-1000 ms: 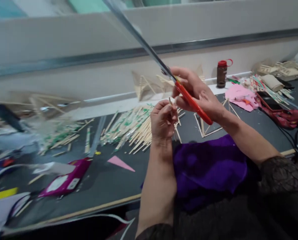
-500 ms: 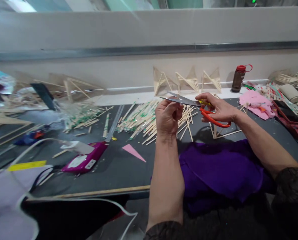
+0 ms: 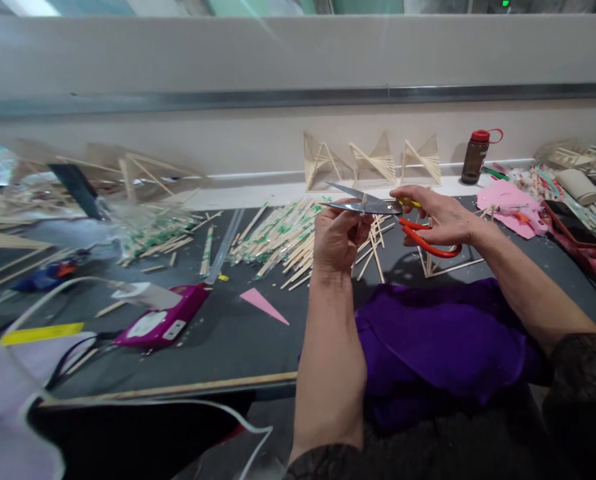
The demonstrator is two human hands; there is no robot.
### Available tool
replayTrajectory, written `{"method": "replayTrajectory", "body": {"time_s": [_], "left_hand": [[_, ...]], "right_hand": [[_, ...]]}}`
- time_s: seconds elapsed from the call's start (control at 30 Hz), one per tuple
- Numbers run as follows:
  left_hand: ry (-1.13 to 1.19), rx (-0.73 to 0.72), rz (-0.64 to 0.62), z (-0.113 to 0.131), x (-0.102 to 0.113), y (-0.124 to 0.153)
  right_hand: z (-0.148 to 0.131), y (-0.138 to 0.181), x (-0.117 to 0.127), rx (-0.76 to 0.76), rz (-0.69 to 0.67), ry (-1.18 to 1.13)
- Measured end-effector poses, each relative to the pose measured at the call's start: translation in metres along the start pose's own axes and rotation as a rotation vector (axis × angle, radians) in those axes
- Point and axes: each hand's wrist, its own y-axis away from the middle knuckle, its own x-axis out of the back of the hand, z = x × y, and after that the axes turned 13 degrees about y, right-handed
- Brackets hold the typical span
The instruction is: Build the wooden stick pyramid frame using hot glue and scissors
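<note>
My right hand (image 3: 441, 217) grips red-handled scissors (image 3: 373, 205), with the blades pointing left and slightly apart. My left hand (image 3: 338, 237) is closed in a pinch just under the blades, holding a short thin wooden stick (image 3: 362, 200) upright between them. Both hands hover above a pile of wooden sticks (image 3: 288, 237) on the dark table (image 3: 228, 333). A purple cloth (image 3: 443, 340) lies under my forearms at the table's near edge.
Three stick-and-string triangular models (image 3: 373, 160) stand against the back wall. A brown bottle with a red cap (image 3: 475, 157) is at the right, near pink paper (image 3: 511, 200). A magenta device (image 3: 163, 323), a pink paper triangle (image 3: 263, 305) and a stick frame (image 3: 438, 263) lie on the table.
The scissors came down from pointing up and away to lying level in front of me. The blades now sit around the stick in my left hand. The view shifted left.
</note>
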Motion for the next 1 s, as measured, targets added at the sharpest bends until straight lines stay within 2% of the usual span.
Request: {"method": "replayTrajectory", "body": {"time_s": [0.23,0.43,0.67,0.8,1.0], "left_hand": [[-0.023,0.06,0.012,-0.004,0.005,-0.004],[-0.01,0.016,0.014,-0.008,0.01,-0.008],[-0.069,-0.041,-0.003,-0.007,0.005,-0.007],[-0.094,-0.075,0.029,-0.006,0.001,-0.005],[-0.122,-0.123,0.037,-0.007,0.004,-0.004]], "right_hand": [[0.001,-0.001,-0.004,0.003,-0.125,0.08],[-0.008,-0.001,-0.008,-0.005,-0.104,0.278],[-0.012,-0.003,-0.009,-0.03,-0.074,0.309],[-0.013,-0.004,-0.007,-0.056,-0.086,0.321],[-0.018,-0.004,-0.005,-0.09,-0.07,0.367]]}}
